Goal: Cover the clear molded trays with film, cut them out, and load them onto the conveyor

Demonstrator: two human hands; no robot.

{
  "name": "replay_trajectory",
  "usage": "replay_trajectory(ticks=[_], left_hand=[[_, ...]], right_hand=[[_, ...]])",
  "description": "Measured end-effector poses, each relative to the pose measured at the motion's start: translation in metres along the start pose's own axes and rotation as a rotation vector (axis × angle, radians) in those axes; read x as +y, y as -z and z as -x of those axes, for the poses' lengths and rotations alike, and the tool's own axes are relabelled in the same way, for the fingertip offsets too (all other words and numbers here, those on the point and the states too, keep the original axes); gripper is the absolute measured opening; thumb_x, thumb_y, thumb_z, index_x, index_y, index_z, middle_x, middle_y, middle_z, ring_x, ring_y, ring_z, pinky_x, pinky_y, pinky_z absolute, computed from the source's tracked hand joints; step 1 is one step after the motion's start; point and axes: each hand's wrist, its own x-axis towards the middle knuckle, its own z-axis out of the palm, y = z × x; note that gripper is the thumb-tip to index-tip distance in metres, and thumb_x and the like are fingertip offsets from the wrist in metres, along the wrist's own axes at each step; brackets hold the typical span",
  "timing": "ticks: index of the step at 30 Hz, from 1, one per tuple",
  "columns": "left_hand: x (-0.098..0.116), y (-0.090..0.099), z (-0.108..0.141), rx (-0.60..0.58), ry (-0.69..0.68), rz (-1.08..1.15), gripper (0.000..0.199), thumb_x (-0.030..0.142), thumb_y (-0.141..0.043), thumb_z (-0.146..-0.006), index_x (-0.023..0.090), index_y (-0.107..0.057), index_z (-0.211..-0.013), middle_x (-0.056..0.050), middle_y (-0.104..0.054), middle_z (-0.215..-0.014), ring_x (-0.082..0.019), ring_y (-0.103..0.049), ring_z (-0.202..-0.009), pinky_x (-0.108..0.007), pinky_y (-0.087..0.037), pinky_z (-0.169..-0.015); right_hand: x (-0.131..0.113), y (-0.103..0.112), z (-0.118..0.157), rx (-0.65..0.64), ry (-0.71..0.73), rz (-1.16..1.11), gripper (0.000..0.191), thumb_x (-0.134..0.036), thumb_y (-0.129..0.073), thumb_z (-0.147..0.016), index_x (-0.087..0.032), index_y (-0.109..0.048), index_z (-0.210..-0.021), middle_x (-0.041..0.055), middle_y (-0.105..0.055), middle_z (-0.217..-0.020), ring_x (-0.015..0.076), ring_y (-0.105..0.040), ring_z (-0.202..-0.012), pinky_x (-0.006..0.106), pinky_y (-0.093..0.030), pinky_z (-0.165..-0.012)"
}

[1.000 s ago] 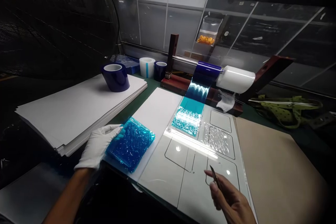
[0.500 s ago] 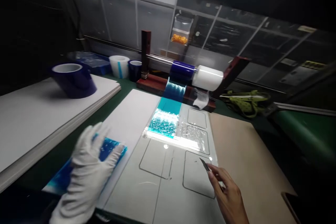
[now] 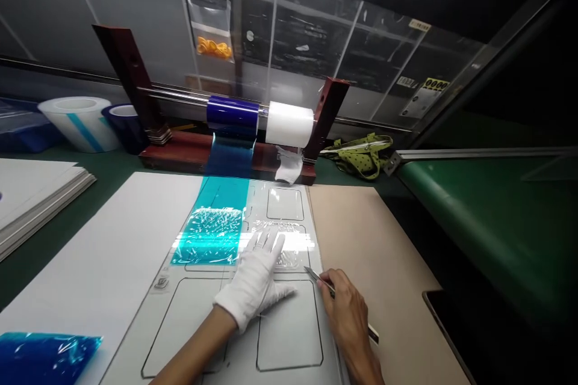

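Marked board (image 3: 289, 337), pale with black outlines, lies flat before me; brown sheet (image 3: 361, 222) adjoins its right edge. Red-brown stand (image 3: 180, 151) behind carries two rolls. Blue film (image 3: 226, 192) runs from one roll onto the board's far left part. Gloved left hand (image 3: 253, 280): palm down, fingers spread, grasping nothing, reaching over clear film (image 3: 289, 260) right of the blue. Bare right hand (image 3: 345, 307) grips knife (image 3: 311, 273), blade tip near the clear film's lower right corner.

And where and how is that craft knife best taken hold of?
Probably by the slim handle, from the near right, where its rear end sticks out past the right hand; the pointed blade faces forward and left.
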Motion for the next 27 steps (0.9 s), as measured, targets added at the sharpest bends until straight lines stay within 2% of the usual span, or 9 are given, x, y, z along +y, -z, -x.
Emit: replay_trajectory(ticks=[5, 8, 11, 14, 17, 20, 24, 27], left_hand=[[-0.005, -0.006, -0.001, 0.018, -0.029, -0.030, 0.096, 0.058, -0.077, -0.056, 0.018, -0.041, -0.135, -0.015, -0.050, -0.137, -0.037, -0.041, -0.129, -0.053, -0.031, -0.110], [-0.007, -0.004, -0.003, 0.060, -0.042, -0.059, 0.082, 0.053, -0.073, -0.067, 0.019, -0.041, -0.134, -0.013, -0.052, -0.132, -0.031, -0.046, -0.125, -0.048, -0.035, -0.109], [-0.010, -0.004, -0.008, 0.111, -0.066, -0.107, 0.051, 0.032, -0.057, -0.085, 0.020, -0.043, -0.132, -0.011, -0.056, -0.127, -0.025, -0.050, -0.120, -0.043, -0.040, -0.106], [-0.010, -0.006, -0.008, 0.142, -0.132, -0.167, 0.033, 0.013, -0.049, -0.085, 0.020, -0.054, -0.117, -0.009, -0.062, -0.117, -0.024, -0.057, -0.110, -0.042, -0.044, -0.101], [-0.002, -0.007, 0.005, 0.204, -0.185, -0.222, 0.044, -0.001, -0.043, -0.081, 0.017, -0.054, -0.120, -0.010, -0.063, -0.122, -0.024, -0.058, -0.113, -0.042, -0.046, -0.101], [0.011, -0.009, 0.033, 0.274, -0.230, -0.255, 0.058, -0.008, -0.037, -0.079, 0.017, -0.047, -0.131, -0.010, -0.060, -0.129, -0.021, -0.056, -0.120, -0.039, -0.045, -0.104], [0.022, -0.018, 0.077, 0.378, -0.264, -0.297, 0.074, -0.010, -0.035, -0.076, 0.021, -0.032, -0.143, -0.006, -0.060, -0.131, -0.017, -0.055, -0.121, -0.033, -0.047, -0.103], [0.025, -0.032, 0.109, 0.374, -0.273, -0.298, 0.084, -0.009, -0.036, -0.076, 0.029, -0.020, -0.148, -0.003, -0.061, -0.130, -0.015, -0.059, -0.117, -0.028, -0.048, -0.100]], right_hand=[[-0.004, 0.000, -0.005, -0.035, 0.030, -0.086, 0.020, -0.026, -0.043, -0.090, -0.022, -0.060, -0.083, 0.0029, -0.066, -0.085, 0.0204, -0.064, -0.074, 0.029, -0.040, -0.061], [-0.003, 0.005, -0.008, -0.051, 0.025, -0.298, 0.020, -0.029, -0.045, -0.090, -0.022, -0.061, -0.081, 0.0032, -0.067, -0.083, 0.0199, -0.064, -0.076, 0.028, -0.043, -0.063], [0.001, 0.009, -0.009, -0.076, 0.019, -0.447, 0.023, -0.035, -0.047, -0.089, -0.022, -0.062, -0.079, 0.0034, -0.068, -0.081, 0.0198, -0.065, -0.077, 0.026, -0.046, -0.064], [0.013, 0.010, -0.010, -0.041, 0.030, -0.384, 0.023, -0.039, -0.050, -0.086, -0.021, -0.062, -0.079, 0.0037, -0.068, -0.082, 0.0199, -0.065, -0.077, 0.027, -0.048, -0.067], [0.038, 0.009, -0.011, 0.102, 0.032, -0.188, 0.022, -0.037, -0.047, -0.087, -0.021, -0.062, -0.087, 0.0051, -0.069, -0.091, 0.0206, -0.065, -0.079, 0.029, -0.048, -0.066], [0.070, 0.011, -0.016, 0.222, 0.011, -0.082, 0.029, -0.035, -0.041, -0.089, -0.019, -0.064, -0.095, 0.0089, -0.069, -0.097, 0.0252, -0.063, -0.083, 0.034, -0.047, -0.064], [0.107, 0.020, -0.020, 0.341, 0.030, -0.061, 0.037, -0.037, -0.039, -0.087, -0.015, -0.066, -0.099, 0.0152, -0.070, -0.101, 0.0313, -0.060, -0.098, 0.043, -0.049, -0.079], [0.123, 0.035, -0.008, 0.427, 0.039, -0.066, 0.043, -0.035, -0.033, -0.088, -0.011, -0.066, -0.103, 0.0186, -0.069, -0.107, 0.0314, -0.061, -0.103, 0.046, -0.048, -0.088]])
